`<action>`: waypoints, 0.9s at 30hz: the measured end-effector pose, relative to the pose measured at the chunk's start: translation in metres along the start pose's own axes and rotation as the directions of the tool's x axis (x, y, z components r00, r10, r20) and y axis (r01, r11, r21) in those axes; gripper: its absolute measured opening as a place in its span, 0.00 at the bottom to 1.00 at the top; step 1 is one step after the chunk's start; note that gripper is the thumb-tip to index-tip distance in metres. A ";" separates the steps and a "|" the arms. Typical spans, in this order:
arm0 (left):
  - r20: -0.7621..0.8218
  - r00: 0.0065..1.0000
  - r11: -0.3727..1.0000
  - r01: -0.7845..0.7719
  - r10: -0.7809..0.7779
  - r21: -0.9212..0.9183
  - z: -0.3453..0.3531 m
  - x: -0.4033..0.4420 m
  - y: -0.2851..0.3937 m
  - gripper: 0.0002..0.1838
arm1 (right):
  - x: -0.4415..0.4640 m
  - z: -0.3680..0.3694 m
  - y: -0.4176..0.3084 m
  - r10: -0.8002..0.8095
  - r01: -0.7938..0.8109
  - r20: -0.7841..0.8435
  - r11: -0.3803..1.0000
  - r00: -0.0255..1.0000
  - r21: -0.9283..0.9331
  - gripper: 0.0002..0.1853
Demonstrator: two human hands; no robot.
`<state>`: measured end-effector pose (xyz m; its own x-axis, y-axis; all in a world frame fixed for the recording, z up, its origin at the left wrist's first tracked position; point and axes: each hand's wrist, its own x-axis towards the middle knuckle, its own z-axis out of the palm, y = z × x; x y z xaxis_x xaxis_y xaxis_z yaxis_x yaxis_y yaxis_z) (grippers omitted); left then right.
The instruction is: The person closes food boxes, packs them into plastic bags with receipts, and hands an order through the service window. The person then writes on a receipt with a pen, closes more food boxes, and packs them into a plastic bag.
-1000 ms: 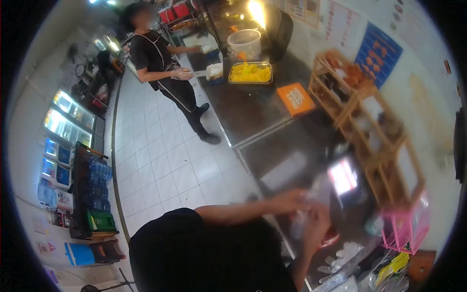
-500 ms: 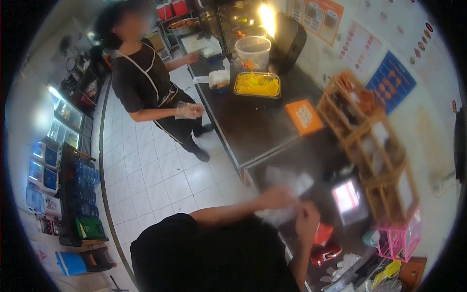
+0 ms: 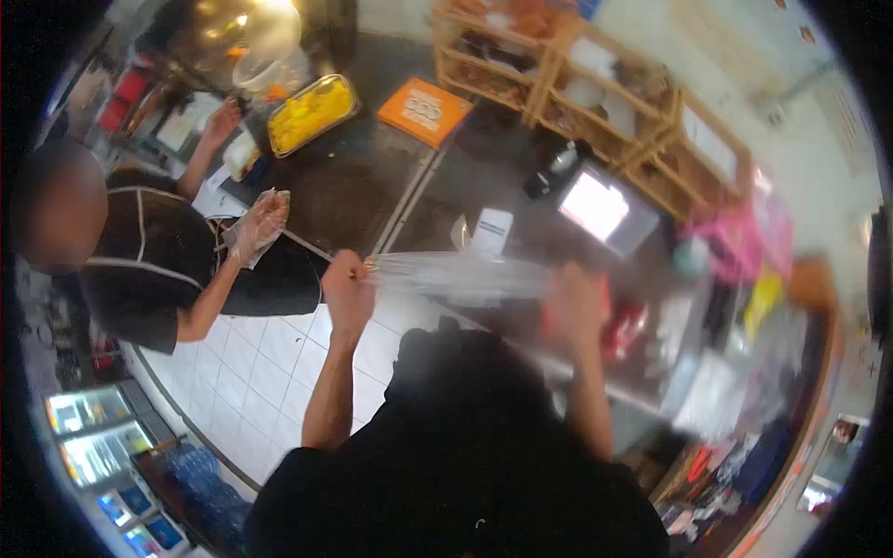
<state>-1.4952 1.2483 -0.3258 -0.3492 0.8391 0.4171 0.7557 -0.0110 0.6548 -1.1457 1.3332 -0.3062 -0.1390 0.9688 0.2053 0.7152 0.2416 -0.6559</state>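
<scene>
A clear plastic bag (image 3: 460,275) is stretched sideways between my two hands, over the near edge of the dark counter. My left hand (image 3: 348,290) is closed on its left end. My right hand (image 3: 575,302), blurred by motion, is closed on its right end. Just beyond the bag lies a white card or phone-like slab (image 3: 492,231). A lit tablet (image 3: 595,206) rests farther back to the right. Red items (image 3: 625,327) sit on the counter beside my right hand.
At the left a co-worker (image 3: 149,242) in a dark apron and clear gloves stands by the counter (image 3: 326,191). A tray of yellow food (image 3: 312,113), an orange box (image 3: 425,112), wooden shelves (image 3: 595,93) and a pink basket (image 3: 744,237) line the back.
My hands have moved apart from close together, and the bag is now drawn out between them. The view has turned, and the co-worker appears farther left with a gloved hand raised.
</scene>
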 end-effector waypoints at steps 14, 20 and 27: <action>0.092 0.949 0.946 0.308 -0.300 -0.096 0.100 -0.083 0.034 0.08 | -0.052 -0.018 0.023 0.642 -0.656 0.379 0.263 0.667 0.708 0.12; 0.010 0.922 0.921 0.386 -0.386 -0.055 0.106 -0.095 0.093 0.09 | -0.058 -0.077 0.049 0.589 -0.561 0.168 0.587 0.791 0.584 0.09; 0.135 0.651 0.516 0.696 -0.747 -0.500 0.200 -0.109 0.234 0.15 | -0.050 -0.058 0.156 0.395 -0.540 0.373 0.525 0.839 0.659 0.10</action>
<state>-1.1698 1.2628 -0.3444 -0.7174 0.6275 -0.3026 -0.1299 0.3062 0.9430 -0.9873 1.3190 -0.3765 -0.0902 0.9294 -0.3579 -0.0009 -0.3594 -0.9332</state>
